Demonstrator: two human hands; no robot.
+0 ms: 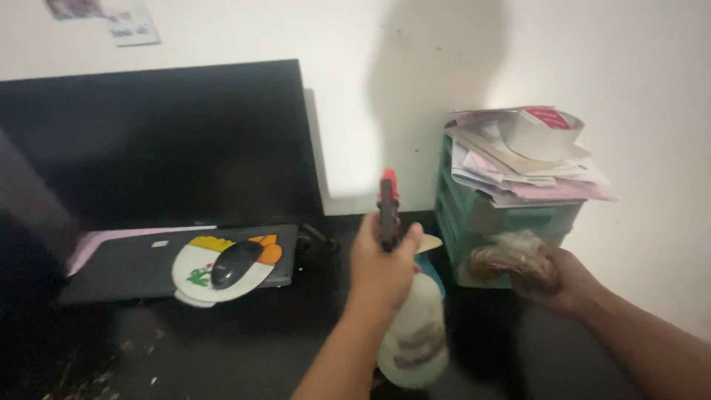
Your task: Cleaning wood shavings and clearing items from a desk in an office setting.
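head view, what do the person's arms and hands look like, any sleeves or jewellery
Both forearms are bare as far as the frame shows, with no sleeve in sight. The left hand and the right hand wear no gloves. No watch, ring or bracelet is visible; the picture is dim and slightly blurred.

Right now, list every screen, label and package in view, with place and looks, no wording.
Monitor: left, against the wall, wide, black, dark.
Spray bottle: left hand, pale, blurred label band, red-tipped nozzle.
Bag: right hand, clear, crumpled, brown contents.
Papers: wall, top left.
Paper stack: atop green drawers.
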